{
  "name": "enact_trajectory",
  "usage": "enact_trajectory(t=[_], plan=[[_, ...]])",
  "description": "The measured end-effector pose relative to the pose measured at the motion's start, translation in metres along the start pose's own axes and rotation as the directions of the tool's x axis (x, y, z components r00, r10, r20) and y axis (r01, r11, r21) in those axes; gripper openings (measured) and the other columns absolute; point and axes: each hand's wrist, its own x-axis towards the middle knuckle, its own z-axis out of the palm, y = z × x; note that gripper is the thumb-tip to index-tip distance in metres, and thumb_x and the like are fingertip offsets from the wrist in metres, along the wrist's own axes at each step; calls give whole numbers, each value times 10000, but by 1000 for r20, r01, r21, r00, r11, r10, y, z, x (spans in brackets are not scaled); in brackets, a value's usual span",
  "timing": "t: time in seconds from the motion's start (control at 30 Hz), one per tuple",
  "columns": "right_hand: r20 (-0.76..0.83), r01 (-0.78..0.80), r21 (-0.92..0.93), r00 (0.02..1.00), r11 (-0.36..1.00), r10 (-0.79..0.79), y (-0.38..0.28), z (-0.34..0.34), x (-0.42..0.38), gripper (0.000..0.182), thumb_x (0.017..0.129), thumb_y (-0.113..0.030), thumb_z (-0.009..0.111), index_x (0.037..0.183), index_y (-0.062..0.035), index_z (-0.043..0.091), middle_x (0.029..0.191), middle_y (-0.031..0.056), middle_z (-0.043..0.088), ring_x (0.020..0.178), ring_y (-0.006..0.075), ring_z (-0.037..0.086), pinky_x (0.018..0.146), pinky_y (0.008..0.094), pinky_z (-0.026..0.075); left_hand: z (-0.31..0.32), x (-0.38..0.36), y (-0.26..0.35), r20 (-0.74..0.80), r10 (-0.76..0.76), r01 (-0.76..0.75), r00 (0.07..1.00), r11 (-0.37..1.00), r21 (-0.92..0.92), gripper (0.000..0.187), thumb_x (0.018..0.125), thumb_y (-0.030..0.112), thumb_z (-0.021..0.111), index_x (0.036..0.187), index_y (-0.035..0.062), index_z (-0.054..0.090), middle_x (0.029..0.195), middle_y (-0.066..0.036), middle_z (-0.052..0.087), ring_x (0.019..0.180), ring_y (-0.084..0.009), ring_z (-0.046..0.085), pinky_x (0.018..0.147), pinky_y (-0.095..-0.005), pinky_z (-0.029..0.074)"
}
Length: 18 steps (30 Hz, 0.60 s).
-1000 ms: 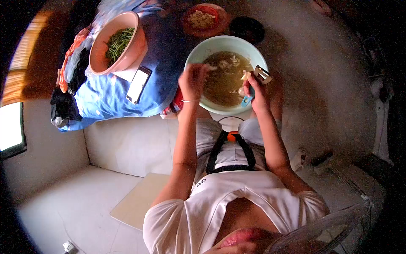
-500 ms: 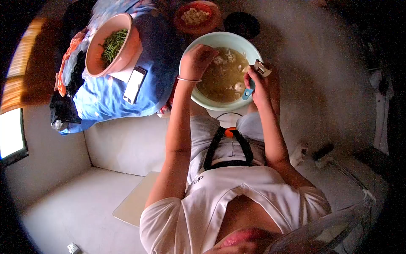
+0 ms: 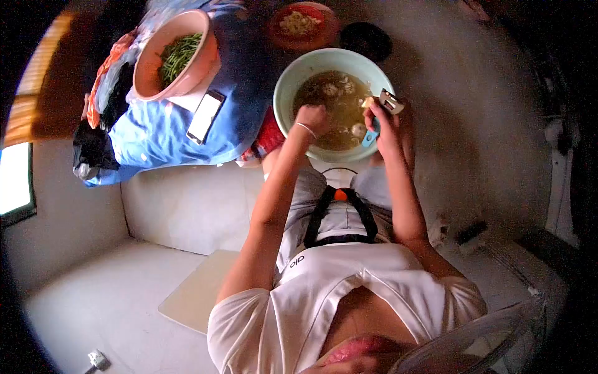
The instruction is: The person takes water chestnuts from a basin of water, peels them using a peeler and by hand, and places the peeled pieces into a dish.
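Observation:
A pale green tub [image 3: 288, 75] of cloudy brownish water stands beyond my knees. Several whitish lumps, perhaps garlic bulbs [image 3: 357, 129], are in the water. My left hand [image 3: 313, 118] is over the tub's near left part, fingers curled downward; their tips, and anything in them, are hidden. At the tub's right rim my right hand [image 3: 386, 124] grips a blue-handled peeler [image 3: 370, 137], its wide slotted metal head pointing up and away. A small pale yellow piece [image 3: 367, 102] shows at the right fingertips.
On the blue cloth [image 3: 162, 146] at left are a pink bowl of green beans [image 3: 142, 68] and a phone [image 3: 206, 117]. Beyond the tub lie a red bowl of pale pieces [image 3: 283, 43] and a dark round object [image 3: 366, 41]. A flat beige panel [image 3: 193, 290] lies at lower left.
My left hand has moved from the tub's far left side toward me, lower over the water. My right hand keeps its grip on the peeler. The view has shifted slightly.

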Motion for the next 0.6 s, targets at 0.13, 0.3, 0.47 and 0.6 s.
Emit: enact_trajectory(t=[0.13, 0.3, 0.47, 0.6], plan=[[-29, -74, 36, 997, 997, 75, 4, 9, 3, 195, 766, -198, 607, 828, -25, 540, 653, 47, 552, 436, 79, 451, 382, 185, 309, -63, -61, 13, -499, 296, -267, 814, 955, 130, 303, 684, 153, 585, 969, 59, 547, 946, -109, 572, 845, -312, 532, 728, -378, 446], [5, -131, 6, 991, 991, 131, 21, 11, 5, 174, 798, -200, 565, 808, -29, 530, 649, 43, 538, 480, 80, 457, 405, 208, 308, -113, -132, -64, -830, 110, 103, 547, 975, 197, 149, 732, 100, 589, 863, 44, 545, 904, -80, 602, 844, -257, 525, 766, -347, 397], [46, -103, -72, 993, 992, 107, 18, 32, 2, 177, 804, -183, 552, 896, -40, 505, 654, 49, 534, 480, 80, 461, 402, 202, 323, -134, -160, -157, -816, 130, 322, 564, 875, 362, 189, 780, 172, 540, 940, 73, 525, 914, -72, 585, 880, -250, 510, 789, -382, 366], [111, -107, -69, 987, 992, 115, 19, 37, 2, 197, 803, -181, 550, 933, -40, 506, 659, 50, 538, 473, 80, 458, 393, 204, 323, -157, -149, -200, -777, 14, 504, 629, 754, 422, 249, 844, 276, 444, 944, 60, 516, 901, -95, 584, 924, -279, 493, 785, -398, 360]])
